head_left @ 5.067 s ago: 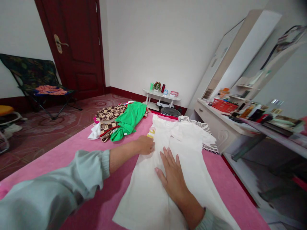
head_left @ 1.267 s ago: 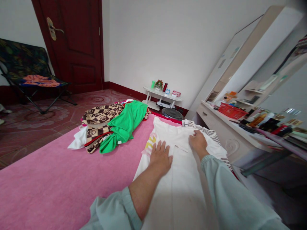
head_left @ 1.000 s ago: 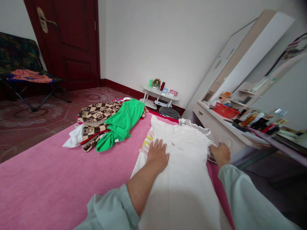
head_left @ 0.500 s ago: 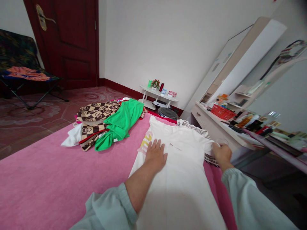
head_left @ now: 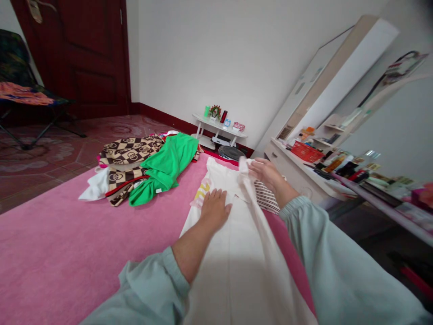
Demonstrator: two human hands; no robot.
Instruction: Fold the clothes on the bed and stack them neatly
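A long white dress [head_left: 237, 253] lies stretched out on the pink bedspread [head_left: 111, 257], its neck end away from me. My left hand [head_left: 214, 209] rests flat on its upper part with the fingers spread, beside a yellow and pink print. My right hand [head_left: 267, 174] is closed on the dress's right sleeve edge and holds it lifted and folded inward; the cloth there is blurred by motion. Beneath that raised side shows a striped garment [head_left: 265, 197], black and white, partly hidden by my right hand and the dress.
Left of the dress lies a heap with a green garment [head_left: 169, 164] and a brown checked garment [head_left: 130, 151]. A dressing table [head_left: 304, 169] with a red basket [head_left: 306, 151] and bottles stands at the right. Beyond the bed is a small white shelf [head_left: 221, 130].
My right hand has brought the sleeve edge leftward over the dress, folding that side inward and baring more of the striped garment. My left hand stays flat on the dress.
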